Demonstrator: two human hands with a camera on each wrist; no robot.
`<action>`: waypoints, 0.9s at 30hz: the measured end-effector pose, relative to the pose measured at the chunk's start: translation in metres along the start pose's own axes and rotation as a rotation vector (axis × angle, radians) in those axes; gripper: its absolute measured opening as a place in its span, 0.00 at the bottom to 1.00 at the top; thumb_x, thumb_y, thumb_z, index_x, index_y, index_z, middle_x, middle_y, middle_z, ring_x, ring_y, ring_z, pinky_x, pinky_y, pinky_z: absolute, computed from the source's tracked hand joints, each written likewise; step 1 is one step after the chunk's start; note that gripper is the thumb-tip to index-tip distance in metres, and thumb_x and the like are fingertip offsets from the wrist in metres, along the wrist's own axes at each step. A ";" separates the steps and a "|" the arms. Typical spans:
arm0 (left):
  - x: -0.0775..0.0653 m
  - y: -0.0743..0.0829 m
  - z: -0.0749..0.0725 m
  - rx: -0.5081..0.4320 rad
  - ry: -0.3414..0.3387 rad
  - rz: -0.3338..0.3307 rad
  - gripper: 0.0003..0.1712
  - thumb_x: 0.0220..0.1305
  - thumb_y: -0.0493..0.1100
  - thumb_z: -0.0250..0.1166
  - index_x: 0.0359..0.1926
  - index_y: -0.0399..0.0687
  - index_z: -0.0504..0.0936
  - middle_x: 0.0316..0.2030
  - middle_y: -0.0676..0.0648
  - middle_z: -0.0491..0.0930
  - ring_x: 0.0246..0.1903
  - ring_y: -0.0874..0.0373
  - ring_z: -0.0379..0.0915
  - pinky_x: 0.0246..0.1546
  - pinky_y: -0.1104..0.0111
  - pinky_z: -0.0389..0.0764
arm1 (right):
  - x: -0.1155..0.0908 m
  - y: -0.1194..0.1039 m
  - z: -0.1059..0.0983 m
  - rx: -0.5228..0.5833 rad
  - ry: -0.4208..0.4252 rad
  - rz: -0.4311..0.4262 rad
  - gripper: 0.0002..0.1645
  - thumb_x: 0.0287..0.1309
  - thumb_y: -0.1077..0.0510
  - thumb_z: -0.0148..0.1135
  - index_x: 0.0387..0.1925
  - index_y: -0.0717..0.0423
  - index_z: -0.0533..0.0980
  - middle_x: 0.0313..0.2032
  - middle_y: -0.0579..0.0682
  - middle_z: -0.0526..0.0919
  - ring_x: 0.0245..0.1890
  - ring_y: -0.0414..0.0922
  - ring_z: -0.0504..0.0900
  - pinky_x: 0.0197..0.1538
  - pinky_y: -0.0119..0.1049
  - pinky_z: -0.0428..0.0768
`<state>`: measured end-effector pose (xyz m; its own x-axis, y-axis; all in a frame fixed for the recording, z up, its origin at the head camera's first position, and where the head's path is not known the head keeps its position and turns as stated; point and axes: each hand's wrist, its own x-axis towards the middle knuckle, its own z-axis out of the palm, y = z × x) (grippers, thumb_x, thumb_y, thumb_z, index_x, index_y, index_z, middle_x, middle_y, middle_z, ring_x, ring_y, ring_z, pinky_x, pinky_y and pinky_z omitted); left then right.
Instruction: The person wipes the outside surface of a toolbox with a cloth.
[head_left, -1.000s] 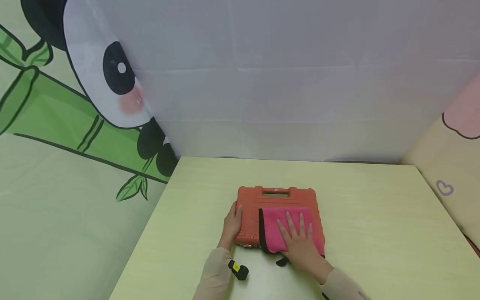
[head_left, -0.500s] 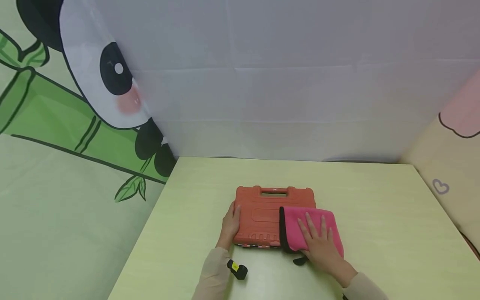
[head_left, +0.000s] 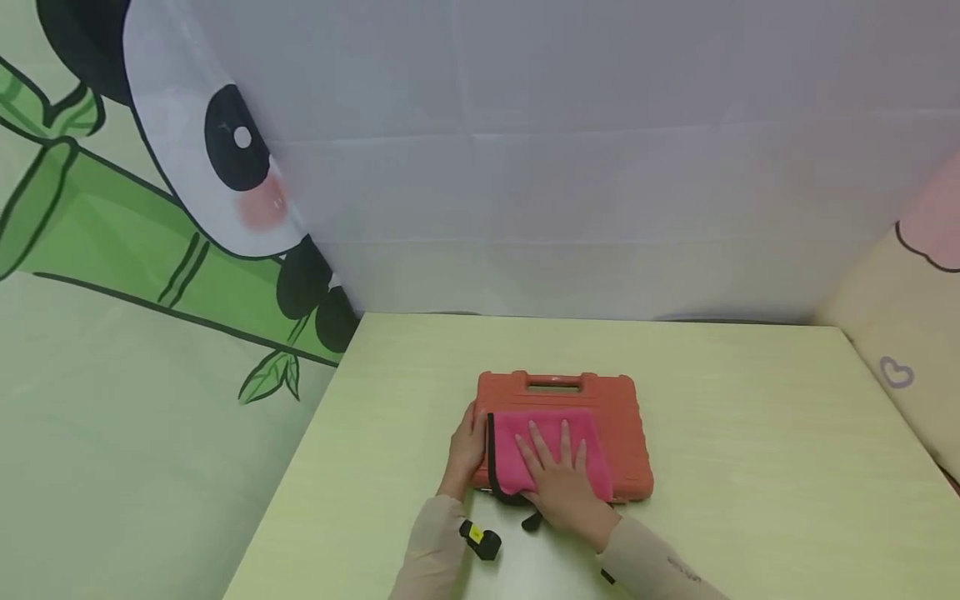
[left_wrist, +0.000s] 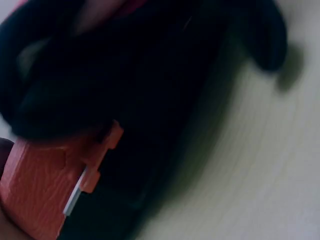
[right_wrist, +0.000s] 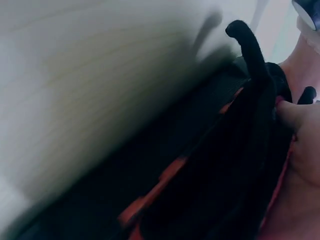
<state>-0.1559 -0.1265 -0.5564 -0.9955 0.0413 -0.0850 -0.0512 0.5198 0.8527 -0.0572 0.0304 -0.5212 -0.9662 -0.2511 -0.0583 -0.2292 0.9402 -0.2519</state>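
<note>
A red-orange plastic case [head_left: 628,450] with a carry handle lies flat on the table. My left hand [head_left: 465,450] holds its left side, thumb at the top edge and fingers along the side wall. My right hand [head_left: 562,492], fingers spread and straight, presses a folded pink cloth [head_left: 506,458] with black edging onto the case's lid. The cloth covers the lid's lower left part. In the left wrist view, the case [left_wrist: 35,185] shows a metal strip [left_wrist: 75,195] on its side. A black tab [right_wrist: 250,50] sticks out from the cloth's edge in the right wrist view.
The pale yellow table [head_left: 735,417] extends around the case. A black wrist camera [head_left: 480,540] with a yellow label sits on the left sleeve. Behind the table hangs a light sheet [head_left: 570,183]; a panda and bamboo print [head_left: 187,208] covers the left side.
My right hand has slid the cloth right, partly past the case's right edge, then back left across the lid. My left hand has stayed on the case's left side.
</note>
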 end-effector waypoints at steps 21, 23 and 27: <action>-0.002 -0.002 -0.004 -0.011 -0.021 -0.061 0.31 0.72 0.56 0.39 0.69 0.44 0.56 0.64 0.36 0.63 0.64 0.39 0.58 0.61 0.47 0.62 | -0.052 0.090 -0.006 0.057 0.117 0.043 0.49 0.52 0.49 0.63 0.71 0.47 0.49 0.71 0.58 0.44 0.66 0.73 0.39 0.58 0.72 0.51; -0.002 -0.003 -0.005 -0.011 -0.020 -0.053 0.31 0.72 0.56 0.39 0.68 0.44 0.56 0.63 0.36 0.64 0.63 0.39 0.59 0.60 0.46 0.63 | -0.057 0.099 -0.006 0.110 0.136 0.022 0.48 0.54 0.51 0.62 0.71 0.46 0.48 0.71 0.58 0.44 0.65 0.74 0.41 0.57 0.72 0.53; -0.003 -0.005 -0.004 -0.019 -0.021 -0.043 0.31 0.72 0.56 0.39 0.68 0.43 0.57 0.63 0.35 0.64 0.62 0.38 0.59 0.59 0.45 0.63 | -0.064 0.114 -0.007 0.342 0.156 -0.067 0.47 0.54 0.52 0.62 0.70 0.53 0.50 0.70 0.64 0.41 0.64 0.75 0.43 0.57 0.72 0.52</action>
<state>-0.1529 -0.1324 -0.5580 -0.9905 0.0374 -0.1322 -0.0954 0.5050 0.8578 -0.0225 0.1551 -0.5391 -0.9627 -0.2468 0.1108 -0.2656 0.7851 -0.5595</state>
